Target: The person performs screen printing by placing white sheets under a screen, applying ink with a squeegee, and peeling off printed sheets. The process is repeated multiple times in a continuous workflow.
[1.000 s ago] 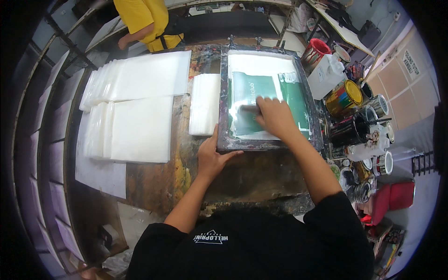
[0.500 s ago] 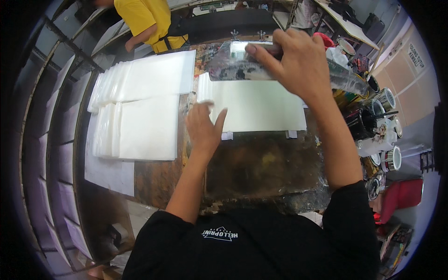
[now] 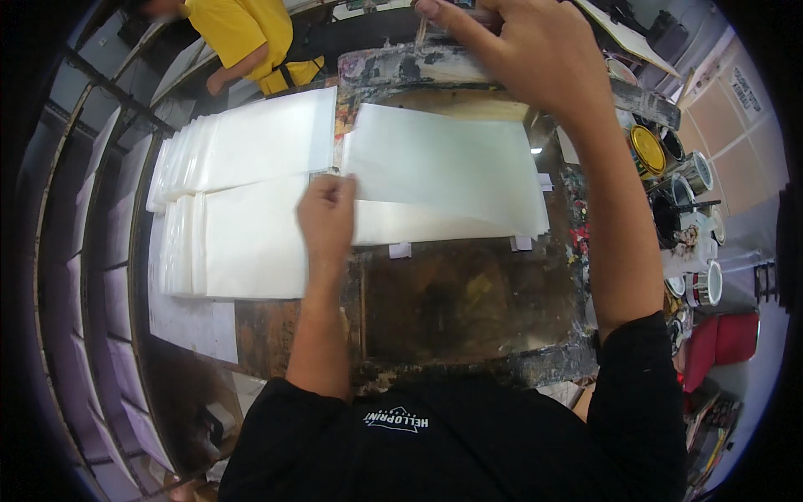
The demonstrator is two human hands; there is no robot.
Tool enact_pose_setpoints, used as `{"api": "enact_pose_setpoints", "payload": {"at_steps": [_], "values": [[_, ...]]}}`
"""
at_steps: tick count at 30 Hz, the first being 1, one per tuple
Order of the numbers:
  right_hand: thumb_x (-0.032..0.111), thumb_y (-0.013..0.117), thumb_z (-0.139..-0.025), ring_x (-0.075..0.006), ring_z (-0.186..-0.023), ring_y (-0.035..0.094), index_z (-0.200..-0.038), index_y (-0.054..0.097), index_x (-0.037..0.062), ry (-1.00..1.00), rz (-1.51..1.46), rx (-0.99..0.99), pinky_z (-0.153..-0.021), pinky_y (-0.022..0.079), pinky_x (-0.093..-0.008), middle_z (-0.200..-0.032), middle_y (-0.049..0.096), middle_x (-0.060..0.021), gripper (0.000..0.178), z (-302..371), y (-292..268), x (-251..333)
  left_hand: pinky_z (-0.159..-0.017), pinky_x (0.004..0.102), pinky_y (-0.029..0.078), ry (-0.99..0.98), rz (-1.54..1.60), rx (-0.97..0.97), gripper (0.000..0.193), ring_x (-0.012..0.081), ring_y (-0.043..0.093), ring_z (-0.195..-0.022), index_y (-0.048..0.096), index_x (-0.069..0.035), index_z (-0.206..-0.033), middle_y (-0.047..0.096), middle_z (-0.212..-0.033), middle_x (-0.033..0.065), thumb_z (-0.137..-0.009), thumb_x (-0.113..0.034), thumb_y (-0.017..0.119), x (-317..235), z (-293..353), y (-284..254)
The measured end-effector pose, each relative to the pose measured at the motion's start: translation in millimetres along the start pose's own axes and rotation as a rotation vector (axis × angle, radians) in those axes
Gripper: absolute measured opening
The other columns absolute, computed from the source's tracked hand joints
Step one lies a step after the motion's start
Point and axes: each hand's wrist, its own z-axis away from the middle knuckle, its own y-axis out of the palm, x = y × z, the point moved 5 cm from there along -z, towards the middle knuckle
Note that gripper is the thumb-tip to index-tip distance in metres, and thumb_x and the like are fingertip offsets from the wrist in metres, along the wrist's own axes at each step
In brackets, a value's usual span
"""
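Observation:
My left hand (image 3: pixel 328 211) is closed, its fingers pinching the left edge of a translucent white sheet (image 3: pixel 452 155). The sheet is slightly lifted and askew over white sheets (image 3: pixel 406 224) lying flat on the dark worktop. At the far side, my right hand (image 3: pixel 539 58) is closed on a paint-smeared screen frame (image 3: pixel 397 69), tilted up above the sheets. Part of that grip is cut off by the top edge of the picture. Left of my left hand lie two fanned stacks of translucent sheets, a far stack (image 3: pixel 259 138) and a near stack (image 3: pixel 255 251).
Small white tabs (image 3: pixel 400 250) stick to the worktop along the sheets' near edge. Paint cans (image 3: pixel 701 283) and tubs crowd the right side. A metal rack (image 3: pixel 125 259) stands at the left. Beyond the stacks is a person in a yellow shirt (image 3: pixel 238 38).
My right hand has raised the screen frame farther up and away. My left hand has moved left and closed on the sheet, which now sits skewed and partly lifted.

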Motion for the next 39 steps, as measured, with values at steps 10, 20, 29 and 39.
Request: {"api": "enact_pose_setpoints", "payload": {"at_steps": [10,20,29,39], "values": [[0.071,0.057,-0.097,-0.0388,-0.076,0.071,-0.073,0.072,-0.0021,-0.055,0.052,0.015,-0.074,0.053,-0.0517,-0.072,0.069,-0.0227,0.078,14.0,2.4,2.1,-0.123,0.0489,0.036,0.326,-0.171,-0.185,0.059,0.0388,0.046,-0.146,0.054,-0.001,-0.15,0.053,-0.153,0.0251,-0.103,-0.033,0.07,30.8,-6.9,-31.7],[0.071,0.055,-0.097,-0.0403,-0.077,0.07,-0.072,0.073,-0.0033,-0.087,0.024,0.013,-0.076,0.051,-0.0514,-0.073,0.07,-0.0233,0.081,3.4,4.2,3.4,-0.124,0.0634,0.027,0.751,-0.368,0.505,0.059,0.0413,0.041,-0.149,0.055,-0.007,-0.15,0.049,-0.158,0.0166,-0.105,-0.045,0.059,-46.1,123.6,230.0],[0.07,0.052,-0.098,-0.0392,-0.073,0.07,-0.069,0.071,-0.0061,-0.097,0.093,-0.009,-0.072,0.055,-0.0507,-0.069,0.069,-0.0247,0.084,-14.7,3.5,-6.9,-0.091,0.0493,0.054,0.528,-0.49,0.562,0.041,0.0334,0.062,-0.108,0.072,-0.002,-0.104,0.063,-0.114,0.0135,-0.087,-0.039,0.08,-87.2,116.6,267.8],[0.072,0.049,-0.099,-0.0384,-0.077,0.072,-0.073,0.074,-0.0046,-0.064,0.033,0.173,-0.075,0.054,-0.0506,-0.075,0.072,-0.0243,0.084,-14.4,-13.3,-0.2,-0.086,0.0451,0.06,0.469,-0.567,0.639,0.031,0.0351,0.067,-0.105,0.072,0.001,-0.098,0.065,-0.109,0.0168,-0.09,-0.028,0.074,-91.1,114.8,277.5]]}}
